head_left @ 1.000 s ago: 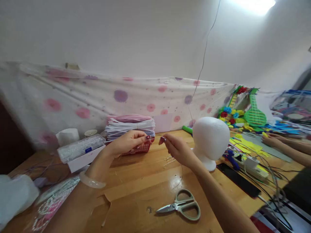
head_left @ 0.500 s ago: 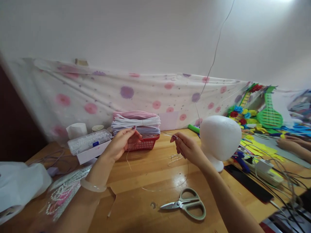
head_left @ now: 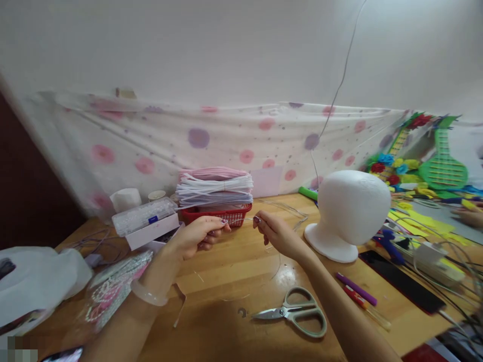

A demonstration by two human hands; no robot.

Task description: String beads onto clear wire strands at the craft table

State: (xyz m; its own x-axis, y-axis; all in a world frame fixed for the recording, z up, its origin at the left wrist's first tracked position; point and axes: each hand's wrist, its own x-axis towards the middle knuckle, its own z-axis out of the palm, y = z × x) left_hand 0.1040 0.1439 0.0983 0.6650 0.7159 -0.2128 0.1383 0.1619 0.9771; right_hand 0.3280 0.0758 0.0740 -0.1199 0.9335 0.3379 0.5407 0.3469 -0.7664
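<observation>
- Left hand (head_left: 204, 235) and right hand (head_left: 277, 232) each pinch, fingertips closed, a thin, pale, wire-like strand (head_left: 241, 219) spanning between them above the brown wooden table (head_left: 226, 261), toward its back edge.
- Steady, close pinches and light tension should keep the strand from slipping.

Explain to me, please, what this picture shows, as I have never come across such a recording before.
There is no machine here: a person works bare-handed, and a camera worn on their head looks forward and down. The left hand and right hand pinch a thin, pale strand between them. On the brown wooden table lie metal scissors with beige handles. A white mannequin head stands to the right, and a red plastic basket holds bundled pink and white strips. Another person's hand shows at the right edge.
</observation>
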